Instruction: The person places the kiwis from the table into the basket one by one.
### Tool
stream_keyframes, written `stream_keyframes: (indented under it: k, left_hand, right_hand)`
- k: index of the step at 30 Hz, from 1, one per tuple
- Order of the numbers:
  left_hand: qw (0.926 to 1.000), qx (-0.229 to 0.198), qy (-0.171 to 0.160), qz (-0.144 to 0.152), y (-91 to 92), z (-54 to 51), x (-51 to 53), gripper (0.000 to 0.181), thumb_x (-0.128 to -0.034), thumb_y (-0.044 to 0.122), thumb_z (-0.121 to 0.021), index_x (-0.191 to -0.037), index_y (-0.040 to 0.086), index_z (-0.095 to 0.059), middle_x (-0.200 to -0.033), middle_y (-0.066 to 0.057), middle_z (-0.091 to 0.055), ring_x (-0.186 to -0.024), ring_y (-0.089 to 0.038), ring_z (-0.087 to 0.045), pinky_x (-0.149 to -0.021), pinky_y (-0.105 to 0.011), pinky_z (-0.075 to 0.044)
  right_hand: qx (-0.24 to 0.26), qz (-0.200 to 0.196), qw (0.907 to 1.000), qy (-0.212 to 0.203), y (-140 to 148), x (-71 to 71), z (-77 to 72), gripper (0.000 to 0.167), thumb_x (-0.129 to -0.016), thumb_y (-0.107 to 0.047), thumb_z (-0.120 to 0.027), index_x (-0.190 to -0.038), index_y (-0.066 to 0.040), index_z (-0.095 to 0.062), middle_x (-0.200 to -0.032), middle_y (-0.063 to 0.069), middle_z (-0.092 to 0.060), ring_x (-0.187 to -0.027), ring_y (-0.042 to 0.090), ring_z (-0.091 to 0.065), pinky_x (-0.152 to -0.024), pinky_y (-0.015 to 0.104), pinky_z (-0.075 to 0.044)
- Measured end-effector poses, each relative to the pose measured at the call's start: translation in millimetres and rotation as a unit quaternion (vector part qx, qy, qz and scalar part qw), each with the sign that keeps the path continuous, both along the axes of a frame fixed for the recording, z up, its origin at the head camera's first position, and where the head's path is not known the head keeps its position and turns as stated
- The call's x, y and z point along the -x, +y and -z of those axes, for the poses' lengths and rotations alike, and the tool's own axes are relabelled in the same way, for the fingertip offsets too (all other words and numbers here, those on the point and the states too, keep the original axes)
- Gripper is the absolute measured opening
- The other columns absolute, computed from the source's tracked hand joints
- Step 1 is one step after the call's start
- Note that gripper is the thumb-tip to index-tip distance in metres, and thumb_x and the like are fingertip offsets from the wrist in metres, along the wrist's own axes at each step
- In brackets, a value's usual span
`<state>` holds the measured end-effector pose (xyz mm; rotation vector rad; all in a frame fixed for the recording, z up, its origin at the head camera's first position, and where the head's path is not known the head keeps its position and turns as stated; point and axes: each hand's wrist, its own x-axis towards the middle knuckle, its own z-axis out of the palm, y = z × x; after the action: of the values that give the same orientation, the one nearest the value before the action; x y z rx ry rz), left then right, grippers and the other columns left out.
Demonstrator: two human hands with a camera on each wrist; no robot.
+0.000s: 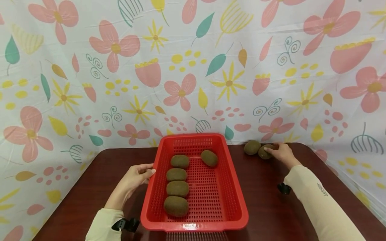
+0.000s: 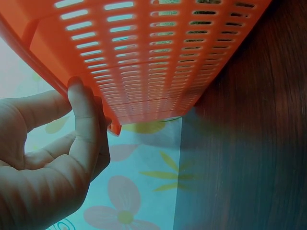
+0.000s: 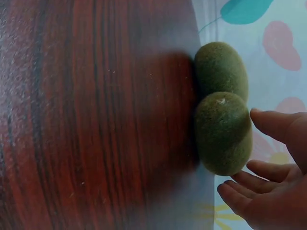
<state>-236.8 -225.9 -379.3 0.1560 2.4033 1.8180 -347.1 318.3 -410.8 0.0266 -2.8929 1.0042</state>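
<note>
In the head view my left hand (image 1: 137, 177) holds the left rim of a red plastic basket (image 1: 236, 187), thumb on top. The left wrist view shows the fingers bent at the rim, beside the slotted wall. Inside the basket, several brown kiwis (image 1: 177, 189) form a column on the left. A single kiwi (image 1: 209, 158) lies at its far right. Beyond the basket on the right, my right hand (image 1: 281, 154) is at a kiwi (image 3: 223, 136), thumb and fingertips by its sides with little bend. Another kiwi (image 3: 220, 67) touches that one.
The basket stands on a dark red-brown wooden table (image 1: 265, 201). A white cloth (image 1: 193, 67) with printed flowers hangs behind and along both sides of the table. The two outside kiwis lie close to the table's back edge, near the cloth.
</note>
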Motion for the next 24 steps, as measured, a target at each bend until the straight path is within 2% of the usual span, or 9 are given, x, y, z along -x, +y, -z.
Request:
stream_keyframes:
  k: [6, 9, 10, 12, 14, 17, 24]
  left_hand:
    - [1.0, -0.005, 0.0, 0.006, -0.5, -1.0, -0.2, 0.043, -0.0959, 0.011, -0.059, -0.133, -0.009, -0.05, -0.098, -0.013, -0.066, -0.077, -0.022, -0.066, -0.076, -0.035, -0.056]
    - [0.9999, -0.007, 0.004, 0.012, -0.8, -1.1, 0.2, 0.044, -0.0962, 0.011, -0.058, -0.133, -0.01, -0.049, -0.098, -0.013, -0.066, -0.078, -0.022, -0.066, -0.076, -0.036, -0.056]
    - [0.9999, -0.006, 0.005, 0.013, -0.9, -1.0, 0.2, 0.044, -0.0963, 0.011, -0.058, -0.134, -0.01, -0.049, -0.098, -0.013, -0.066, -0.078, -0.022, -0.066, -0.076, -0.036, -0.056]
    - [0.9999, -0.006, 0.004, 0.011, -0.8, -0.9, 0.0, 0.043, -0.0961, 0.011, -0.058, -0.133, -0.009, -0.05, -0.099, -0.013, -0.066, -0.079, -0.022, -0.067, -0.077, -0.037, -0.056]
    - [1.0, -0.007, 0.0, 0.007, -0.5, -1.2, 0.1, 0.042, -0.0959, 0.01, -0.058, -0.133, -0.008, -0.05, -0.098, -0.013, -0.066, -0.079, -0.023, -0.067, -0.077, -0.038, -0.056]
    - [1.0, -0.007, 0.0, 0.005, -0.2, -1.6, -0.3, 0.042, -0.0958, 0.01, -0.059, -0.133, -0.008, -0.051, -0.099, -0.014, -0.066, -0.079, -0.023, -0.067, -0.077, -0.038, -0.056]
    - [1.0, -0.005, 0.002, 0.008, 0.6, -2.6, -1.3, 0.044, -0.0962, 0.012, -0.058, -0.133, -0.009, -0.049, -0.099, -0.014, -0.066, -0.078, -0.023, -0.067, -0.077, -0.038, -0.056]
  right_hand:
    - [-0.009, 0.002, 0.9992, -0.039, -0.4, -1.0, 1.3, 0.08, -0.097, -0.041, -0.052, -0.136, 0.025, -0.028, -0.134, 0.047, -0.029, -0.121, 0.059, -0.034, -0.097, 0.062, -0.036]
    - [-0.014, 0.002, 0.9986, -0.05, -2.1, -1.4, 1.1, 0.08, -0.096, -0.045, -0.052, -0.131, 0.025, -0.036, -0.127, 0.046, -0.039, -0.114, 0.056, -0.044, -0.091, 0.059, -0.043]
    - [-0.013, 0.004, 0.9985, -0.054, -2.6, -1.7, 1.2, 0.077, -0.096, -0.046, -0.052, -0.126, 0.025, -0.041, -0.12, 0.045, -0.046, -0.108, 0.054, -0.049, -0.086, 0.056, -0.046]
    - [-0.012, 0.008, 0.998, -0.061, -3.8, -2.0, 1.1, 0.068, -0.095, -0.047, -0.053, -0.107, 0.02, -0.052, -0.096, 0.036, -0.056, -0.09, 0.045, -0.056, -0.075, 0.047, -0.049]
    - [-0.008, 0.014, 0.9979, -0.063, -4.6, -2.4, 0.5, 0.058, -0.094, -0.047, -0.055, -0.084, 0.01, -0.051, -0.073, 0.02, -0.051, -0.076, 0.034, -0.054, -0.066, 0.039, -0.045]
    - [0.0, 0.022, 0.9979, -0.061, -5.4, -2.6, 0.1, 0.051, -0.093, -0.046, -0.057, -0.075, 0.0, -0.045, -0.066, 0.007, -0.042, -0.069, 0.027, -0.049, -0.063, 0.035, -0.041]
    - [0.025, 0.062, 0.9969, -0.041, -8.5, -4.4, 2.7, 0.057, -0.088, -0.046, -0.066, -0.093, 0.01, -0.054, -0.08, 0.015, -0.053, -0.078, 0.03, -0.05, -0.066, 0.036, -0.043]
